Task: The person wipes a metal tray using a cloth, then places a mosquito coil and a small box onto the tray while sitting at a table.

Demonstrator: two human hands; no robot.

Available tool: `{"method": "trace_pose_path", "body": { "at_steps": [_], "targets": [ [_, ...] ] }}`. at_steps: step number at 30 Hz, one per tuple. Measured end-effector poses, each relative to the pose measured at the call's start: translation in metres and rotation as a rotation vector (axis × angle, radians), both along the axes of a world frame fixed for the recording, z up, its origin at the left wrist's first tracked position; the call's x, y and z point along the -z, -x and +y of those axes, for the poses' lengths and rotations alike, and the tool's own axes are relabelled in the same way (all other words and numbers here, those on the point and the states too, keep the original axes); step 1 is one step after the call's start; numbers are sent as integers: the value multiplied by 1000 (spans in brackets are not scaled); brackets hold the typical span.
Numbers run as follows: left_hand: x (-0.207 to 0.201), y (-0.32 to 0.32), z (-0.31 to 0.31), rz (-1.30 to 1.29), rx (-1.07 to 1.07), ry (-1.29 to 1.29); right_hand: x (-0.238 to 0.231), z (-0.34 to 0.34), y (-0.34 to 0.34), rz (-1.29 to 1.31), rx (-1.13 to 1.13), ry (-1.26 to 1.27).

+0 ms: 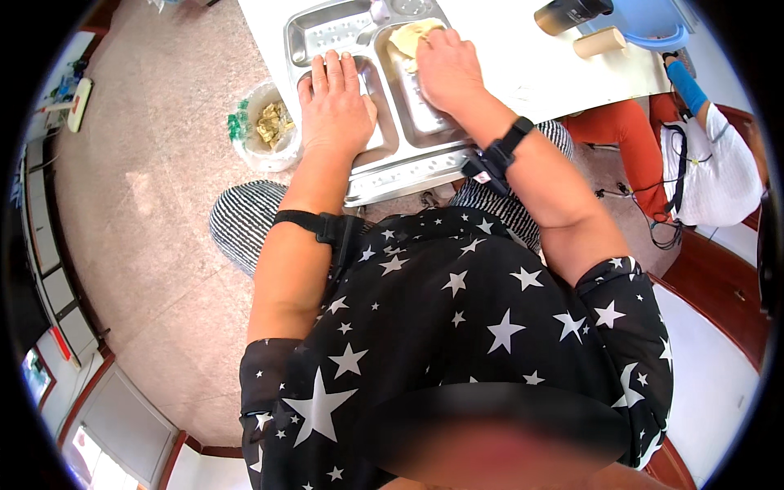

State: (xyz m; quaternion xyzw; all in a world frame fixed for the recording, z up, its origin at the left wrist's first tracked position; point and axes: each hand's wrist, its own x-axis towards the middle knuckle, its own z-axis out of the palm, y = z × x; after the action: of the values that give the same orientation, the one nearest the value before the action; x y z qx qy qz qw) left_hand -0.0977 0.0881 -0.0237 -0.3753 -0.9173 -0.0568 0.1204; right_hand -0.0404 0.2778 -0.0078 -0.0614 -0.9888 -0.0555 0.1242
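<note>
The right hand (449,72) grips a cloth (415,35); wiping the tray (408,174) looks begun, not done. The left hand (336,108) rests there, fingers a bit apart.

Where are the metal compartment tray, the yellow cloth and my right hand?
Metal compartment tray (431,121): head view, bare floor of its long right compartment.
Yellow cloth (410,36): head view, its visible part beside the hand.
Right hand (450,70): head view, back of the hand.
</note>
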Motion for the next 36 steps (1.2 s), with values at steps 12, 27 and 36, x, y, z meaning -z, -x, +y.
{"method": "trace_pose_path", "body": {
  "at_steps": [12,27,36],
  "targets": [
    [3,-1,2,0,-8,-25,-32,-15,-99,-185,-476,382],
    [-12,-3,0,-17,8,-139,-25,-18,-132,-119,-219,236],
    [14,-1,0,72,-58,-55,-26,-46,-136,-83,-565,284]
  ]
}}
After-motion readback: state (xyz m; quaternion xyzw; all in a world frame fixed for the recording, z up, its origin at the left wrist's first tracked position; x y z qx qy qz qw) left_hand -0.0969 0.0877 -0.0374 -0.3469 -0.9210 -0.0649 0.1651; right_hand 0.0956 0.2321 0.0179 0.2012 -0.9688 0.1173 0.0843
